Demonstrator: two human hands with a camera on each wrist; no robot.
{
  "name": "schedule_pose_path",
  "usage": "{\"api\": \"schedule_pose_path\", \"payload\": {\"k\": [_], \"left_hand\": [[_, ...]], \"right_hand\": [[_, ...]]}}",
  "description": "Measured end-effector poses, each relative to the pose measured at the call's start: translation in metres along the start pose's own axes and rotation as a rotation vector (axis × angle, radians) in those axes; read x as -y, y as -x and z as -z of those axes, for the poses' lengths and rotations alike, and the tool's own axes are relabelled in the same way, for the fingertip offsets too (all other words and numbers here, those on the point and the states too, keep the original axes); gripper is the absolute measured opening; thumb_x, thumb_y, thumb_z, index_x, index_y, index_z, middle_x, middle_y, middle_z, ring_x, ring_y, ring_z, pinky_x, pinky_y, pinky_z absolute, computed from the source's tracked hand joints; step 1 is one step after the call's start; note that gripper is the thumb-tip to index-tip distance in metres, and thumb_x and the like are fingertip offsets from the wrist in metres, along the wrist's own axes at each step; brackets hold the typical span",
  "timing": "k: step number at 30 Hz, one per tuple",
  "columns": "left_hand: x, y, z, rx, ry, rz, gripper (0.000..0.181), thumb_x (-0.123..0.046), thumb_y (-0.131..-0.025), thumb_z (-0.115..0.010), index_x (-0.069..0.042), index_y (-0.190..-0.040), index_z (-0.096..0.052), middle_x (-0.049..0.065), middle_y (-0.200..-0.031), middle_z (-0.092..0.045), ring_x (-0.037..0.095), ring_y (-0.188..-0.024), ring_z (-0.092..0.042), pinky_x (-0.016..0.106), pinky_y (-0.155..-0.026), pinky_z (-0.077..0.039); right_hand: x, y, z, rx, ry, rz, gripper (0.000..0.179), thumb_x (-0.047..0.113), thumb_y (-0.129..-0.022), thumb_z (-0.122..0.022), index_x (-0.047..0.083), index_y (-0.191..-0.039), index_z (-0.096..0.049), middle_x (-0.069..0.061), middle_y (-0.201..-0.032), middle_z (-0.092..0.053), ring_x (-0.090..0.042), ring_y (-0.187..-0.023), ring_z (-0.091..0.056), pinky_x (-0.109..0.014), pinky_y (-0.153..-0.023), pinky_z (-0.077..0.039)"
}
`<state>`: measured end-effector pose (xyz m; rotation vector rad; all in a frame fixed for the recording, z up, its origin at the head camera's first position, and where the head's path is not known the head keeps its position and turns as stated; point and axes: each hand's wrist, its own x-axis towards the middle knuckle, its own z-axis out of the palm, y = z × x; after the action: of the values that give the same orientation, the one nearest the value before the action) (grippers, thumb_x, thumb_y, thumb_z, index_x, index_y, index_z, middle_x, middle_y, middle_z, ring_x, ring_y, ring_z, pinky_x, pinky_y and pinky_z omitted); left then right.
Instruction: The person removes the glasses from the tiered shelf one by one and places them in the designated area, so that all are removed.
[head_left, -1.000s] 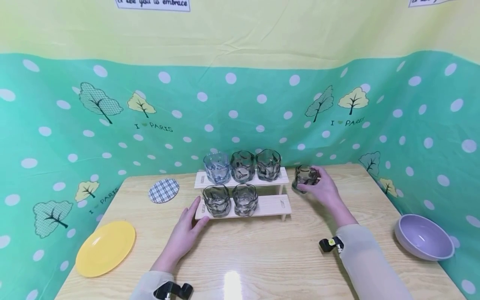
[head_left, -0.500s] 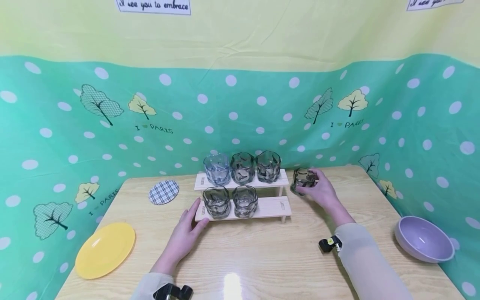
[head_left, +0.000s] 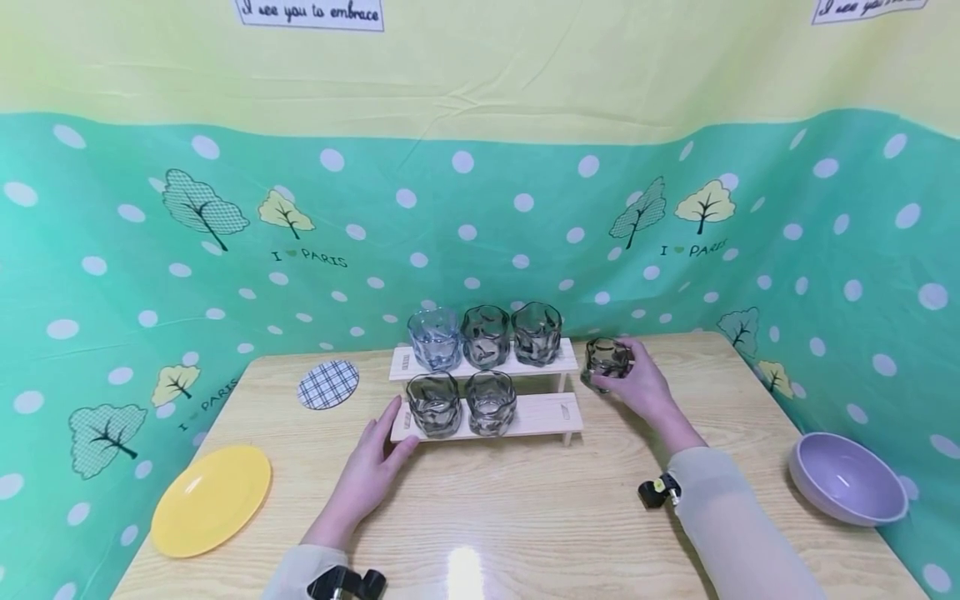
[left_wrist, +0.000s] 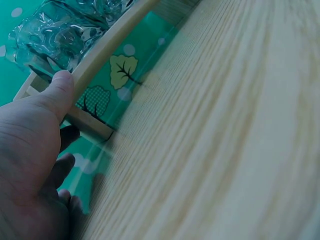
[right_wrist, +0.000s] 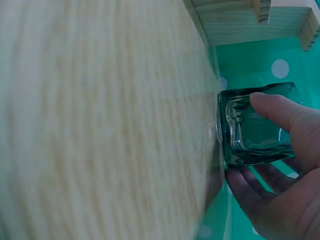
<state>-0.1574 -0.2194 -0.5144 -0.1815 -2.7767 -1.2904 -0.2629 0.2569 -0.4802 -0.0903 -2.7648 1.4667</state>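
On the table, just right of a two-tier wooden rack (head_left: pixel 542 414), stands a smoky grey glass (head_left: pixel 606 360). My right hand (head_left: pixel 647 390) grips this glass, thumb on its near side and fingers behind it, as the right wrist view shows. My left hand (head_left: pixel 367 471) holds the left end of the rack's lower shelf, its thumb (left_wrist: pixel 61 90) against the front edge. Two grey glasses (head_left: pixel 491 404) sit on that shelf, toward its left. The upper shelf bears a bluish glass (head_left: pixel 435 340) at left and two grey glasses (head_left: pixel 537 335).
A yellow plate (head_left: pixel 212 502) lies at the table's left edge, and a purple bowl (head_left: pixel 847 481) stands at the right edge. Behind the rack's left side lies a round checked coaster (head_left: pixel 328 384). A green dotted cloth (head_left: pixel 480 225) hangs along the back and sides.
My right hand has slid the grey glass slightly left, toward the rack, and it now barely moves. My left hand stays at the rack's end.
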Motion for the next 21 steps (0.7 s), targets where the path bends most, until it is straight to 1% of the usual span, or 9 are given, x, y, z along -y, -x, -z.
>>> {"api": "schedule_pose_path", "payload": {"k": [7, 14, 18, 21], "left_hand": [[-0.0014, 0.0006, 0.0004, -0.004, 0.002, -0.004, 0.08, -0.047, -0.111, -0.067, -0.02, -0.177, -0.03, 0.029, -0.172, -0.036, 0.064, -0.159, -0.018, 0.08, -0.124, -0.021], [-0.0022, -0.0002, 0.0013, 0.003, -0.003, 0.002, 0.08, -0.049, -0.111, -0.065, -0.021, -0.177, -0.028, 0.028, -0.173, -0.035, 0.063, -0.159, -0.017, 0.079, -0.124, -0.02], [-0.0029, 0.0002, 0.0022, 0.011, 0.005, 0.005, 0.081, -0.049, -0.112, -0.065, -0.021, -0.177, -0.028, 0.027, -0.173, -0.035, 0.062, -0.16, -0.016, 0.078, -0.125, -0.019], [-0.003, 0.0005, 0.0025, 0.01, 0.006, -0.003, 0.081, -0.048, -0.112, -0.065, -0.018, -0.177, -0.028, 0.027, -0.173, -0.036, 0.062, -0.16, -0.016, 0.079, -0.125, -0.02]], "right_hand": [[-0.0007, -0.0001, 0.0, 0.014, -0.013, 0.05, 0.101, 0.024, -0.096, -0.089, 0.004, -0.171, -0.024, -0.035, -0.165, -0.039, -0.06, -0.146, -0.044, -0.074, -0.12, -0.038], [-0.0017, 0.0006, -0.0007, 0.01, -0.021, 0.095, 0.101, 0.02, -0.096, -0.09, 0.0, -0.17, -0.024, -0.038, -0.166, -0.036, -0.062, -0.148, -0.041, -0.076, -0.122, -0.035], [-0.0038, 0.0036, -0.001, 0.014, -0.028, 0.093, 0.108, 0.019, -0.094, -0.091, 0.004, -0.173, -0.019, -0.038, -0.17, -0.03, -0.064, -0.15, -0.037, -0.078, -0.122, -0.032], [-0.004, 0.0063, -0.0011, 0.014, -0.034, 0.08, 0.113, 0.02, -0.094, -0.091, 0.007, -0.176, -0.014, -0.036, -0.173, -0.025, -0.063, -0.152, -0.035, -0.077, -0.123, -0.031]]}}
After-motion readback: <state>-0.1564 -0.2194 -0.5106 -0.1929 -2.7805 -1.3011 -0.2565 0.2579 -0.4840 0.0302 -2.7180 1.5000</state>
